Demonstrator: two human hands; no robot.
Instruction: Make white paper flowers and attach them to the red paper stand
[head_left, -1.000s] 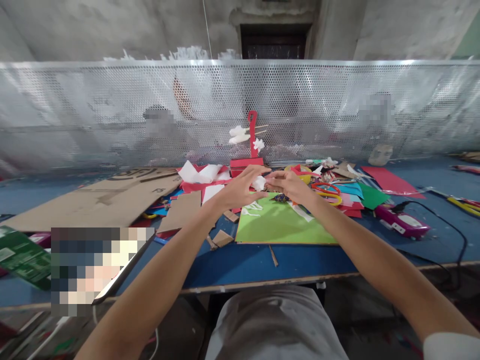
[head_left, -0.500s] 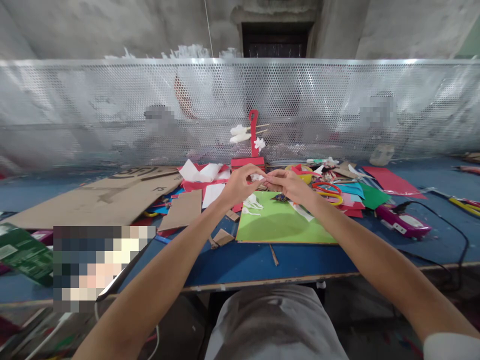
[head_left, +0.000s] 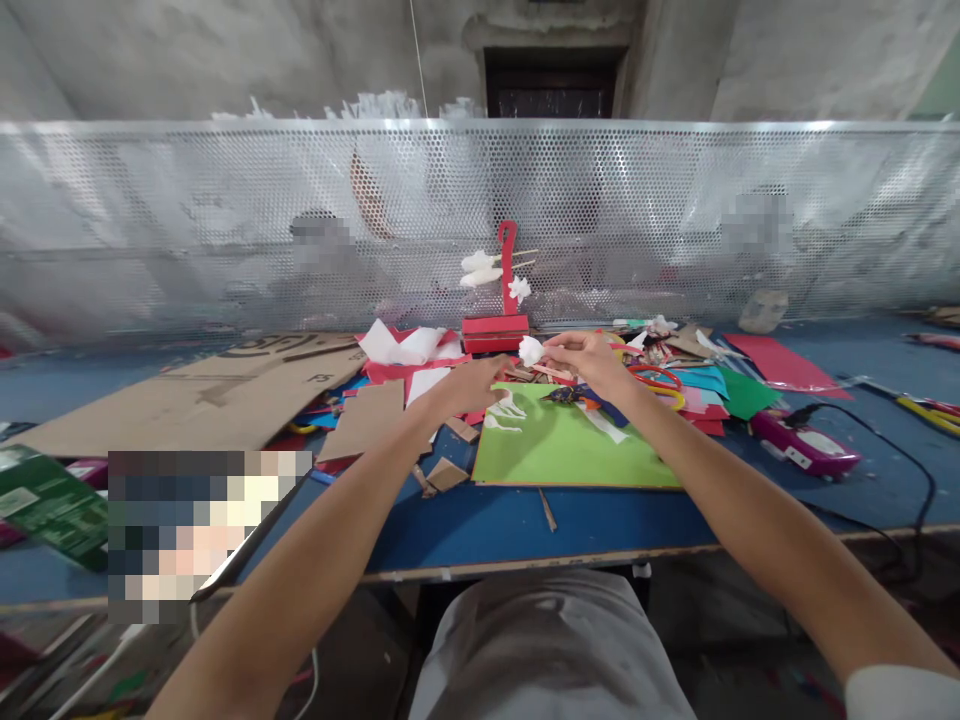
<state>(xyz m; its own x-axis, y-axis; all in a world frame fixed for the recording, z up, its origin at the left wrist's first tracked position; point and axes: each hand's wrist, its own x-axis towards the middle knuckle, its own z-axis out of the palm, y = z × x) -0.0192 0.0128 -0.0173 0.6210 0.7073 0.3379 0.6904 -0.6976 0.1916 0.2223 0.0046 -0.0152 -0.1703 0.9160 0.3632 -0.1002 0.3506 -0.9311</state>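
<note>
Near the green sheet (head_left: 570, 455), our right hand (head_left: 594, 362) is pinching a white piece (head_left: 530, 351) — our left hand (head_left: 474, 384) is arching, grip unclear.

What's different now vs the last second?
Left hand let go of the white flower and dropped down-left, near the white petals. Right hand now holds the flower alone, shifted slightly right. Unchanged: petals on the lime-green sheet, red hook-topped stand, brown cardboard.

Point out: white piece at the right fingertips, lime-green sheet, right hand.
White piece (head_left: 531, 351), head view: middle of its front.
Lime-green sheet (head_left: 559, 447), head view: bare middle.
Right hand (head_left: 594, 361), head view: back of the hand.
</note>
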